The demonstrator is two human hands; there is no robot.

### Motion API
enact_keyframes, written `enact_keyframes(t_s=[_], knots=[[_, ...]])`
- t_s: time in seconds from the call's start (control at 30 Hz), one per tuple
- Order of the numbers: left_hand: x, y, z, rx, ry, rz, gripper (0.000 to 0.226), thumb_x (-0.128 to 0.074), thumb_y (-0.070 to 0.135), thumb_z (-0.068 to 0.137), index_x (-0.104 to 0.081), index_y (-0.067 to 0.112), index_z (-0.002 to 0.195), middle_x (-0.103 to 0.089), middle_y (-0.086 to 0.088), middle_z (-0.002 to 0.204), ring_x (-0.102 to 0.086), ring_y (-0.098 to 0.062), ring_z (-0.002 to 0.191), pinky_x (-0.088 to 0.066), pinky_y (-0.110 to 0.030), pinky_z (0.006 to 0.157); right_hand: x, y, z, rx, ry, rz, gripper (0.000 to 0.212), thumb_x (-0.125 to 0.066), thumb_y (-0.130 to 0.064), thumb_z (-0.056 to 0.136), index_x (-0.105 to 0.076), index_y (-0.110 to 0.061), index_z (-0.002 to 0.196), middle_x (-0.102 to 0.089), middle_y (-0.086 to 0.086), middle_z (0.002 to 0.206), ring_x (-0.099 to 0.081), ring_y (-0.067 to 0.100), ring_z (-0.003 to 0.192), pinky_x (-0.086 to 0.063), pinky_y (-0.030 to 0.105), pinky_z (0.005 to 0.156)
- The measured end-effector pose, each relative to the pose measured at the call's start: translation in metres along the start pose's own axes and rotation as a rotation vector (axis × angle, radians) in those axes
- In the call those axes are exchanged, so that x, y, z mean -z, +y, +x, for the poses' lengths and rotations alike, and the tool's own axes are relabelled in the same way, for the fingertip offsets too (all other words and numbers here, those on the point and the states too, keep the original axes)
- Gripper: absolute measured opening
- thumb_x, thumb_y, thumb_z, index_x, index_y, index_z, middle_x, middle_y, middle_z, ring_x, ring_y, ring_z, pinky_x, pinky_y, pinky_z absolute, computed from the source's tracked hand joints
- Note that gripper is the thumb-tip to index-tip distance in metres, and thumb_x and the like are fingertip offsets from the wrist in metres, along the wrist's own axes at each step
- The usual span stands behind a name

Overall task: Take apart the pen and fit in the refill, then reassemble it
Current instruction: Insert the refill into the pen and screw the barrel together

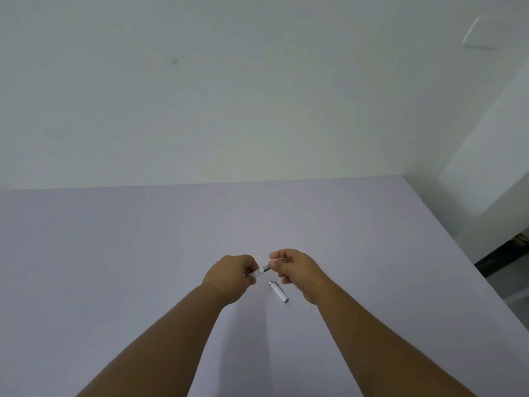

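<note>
My left hand [232, 277] grips a white pen barrel [259, 272] with a silver ring at its right end, held a little above the table. My right hand [297, 272] is closed on the part that sticks out of that end; its fingers hide the part, so I cannot tell whether it is the refill or the tip section. A second white pen piece [279, 291] with a silver tip lies loose on the lilac table [143, 253], just below and between my hands, touching neither.
The table's far edge meets a pale wall. Its right edge [469, 267] runs diagonally, with a dark floor gap beyond it. A wall plate [483, 31] sits high on the right.
</note>
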State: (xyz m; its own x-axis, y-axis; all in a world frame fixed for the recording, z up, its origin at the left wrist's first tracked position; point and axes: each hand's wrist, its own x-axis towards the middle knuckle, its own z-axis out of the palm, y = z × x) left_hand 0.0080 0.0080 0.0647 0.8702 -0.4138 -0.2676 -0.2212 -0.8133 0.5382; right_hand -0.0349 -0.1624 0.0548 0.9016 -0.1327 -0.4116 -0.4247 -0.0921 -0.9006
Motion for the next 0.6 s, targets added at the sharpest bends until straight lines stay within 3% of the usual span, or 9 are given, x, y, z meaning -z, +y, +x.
enact_keyframes(t_s=[0.07, 0.17, 0.3, 0.4, 0.47, 0.53, 0.6], knots=[[0.0005, 0.0007, 0.0004, -0.007, -0.003, 0.012, 0.011, -0.062, 0.021, 0.084, -0.066, 0.023, 0.094, -0.071, 0.004, 0.095, -0.061, -0.015, 0.08, -0.046, -0.025, 0.066, 0.0006, -0.0015, 0.0002, -0.02, -0.01, -0.004, 0.007, -0.063, -0.017, 0.086, -0.068, -0.012, 0.084, -0.064, 0.001, 0.076, -0.054, 0.01, 0.061, -0.047, 0.019, 0.056], [0.0001, 0.0014, 0.0005, -0.007, -0.007, 0.003, 0.01, -0.063, 0.021, 0.083, -0.066, 0.024, 0.092, -0.07, 0.006, 0.093, -0.062, -0.015, 0.081, -0.048, -0.027, 0.069, -0.0004, -0.0038, -0.0003, -0.068, 0.021, -0.099, 0.024, -0.062, -0.033, 0.087, -0.065, -0.012, 0.074, -0.062, 0.0, 0.069, -0.053, 0.01, 0.056, -0.044, 0.019, 0.052], [0.0002, 0.0014, 0.0009, -0.013, -0.003, 0.007, 0.01, -0.062, 0.02, 0.083, -0.066, 0.024, 0.092, -0.071, 0.005, 0.094, -0.063, -0.016, 0.083, -0.047, -0.027, 0.068, 0.001, -0.0023, -0.0004, -0.007, -0.011, -0.008, 0.007, -0.063, -0.019, 0.086, -0.067, -0.013, 0.084, -0.064, 0.001, 0.081, -0.054, 0.011, 0.066, -0.048, 0.02, 0.059], [-0.0017, 0.0045, 0.0008, -0.042, -0.005, 0.026, 0.011, -0.061, 0.02, 0.083, -0.066, 0.023, 0.093, -0.072, 0.005, 0.095, -0.064, -0.017, 0.084, -0.048, -0.028, 0.069, 0.0012, -0.0052, -0.0005, -0.084, 0.018, -0.091, 0.027, -0.062, -0.033, 0.087, -0.065, -0.011, 0.071, -0.062, 0.002, 0.067, -0.052, 0.01, 0.054, -0.045, 0.019, 0.051], [-0.0022, 0.0046, 0.0015, -0.035, 0.001, 0.012, 0.011, -0.061, 0.02, 0.083, -0.066, 0.023, 0.092, -0.072, 0.005, 0.094, -0.064, -0.016, 0.084, -0.048, -0.028, 0.069, 0.001, -0.0039, 0.0006, -0.086, 0.038, -0.116, 0.031, -0.062, -0.04, 0.086, -0.065, -0.012, 0.074, -0.063, 0.0, 0.069, -0.053, 0.01, 0.057, -0.046, 0.019, 0.054], [-0.0016, 0.0036, 0.0026, -0.026, 0.008, 0.018, 0.01, -0.062, 0.02, 0.083, -0.066, 0.023, 0.092, -0.072, 0.004, 0.094, -0.064, -0.017, 0.083, -0.049, -0.028, 0.069, 0.0013, -0.0014, 0.0014, -0.034, 0.013, -0.037, 0.017, -0.064, -0.03, 0.086, -0.066, -0.013, 0.084, -0.064, 0.0, 0.081, -0.054, 0.011, 0.067, -0.048, 0.021, 0.061], [-0.0023, 0.0032, 0.0035, -0.035, 0.014, 0.039, 0.012, -0.061, 0.019, 0.084, -0.066, 0.023, 0.093, -0.072, 0.004, 0.094, -0.063, -0.017, 0.081, -0.048, -0.029, 0.068, 0.0034, -0.0008, 0.0013, -0.025, -0.003, 0.012, 0.008, -0.064, -0.017, 0.086, -0.068, -0.01, 0.084, -0.064, 0.002, 0.08, -0.054, 0.012, 0.066, -0.048, 0.022, 0.062]])
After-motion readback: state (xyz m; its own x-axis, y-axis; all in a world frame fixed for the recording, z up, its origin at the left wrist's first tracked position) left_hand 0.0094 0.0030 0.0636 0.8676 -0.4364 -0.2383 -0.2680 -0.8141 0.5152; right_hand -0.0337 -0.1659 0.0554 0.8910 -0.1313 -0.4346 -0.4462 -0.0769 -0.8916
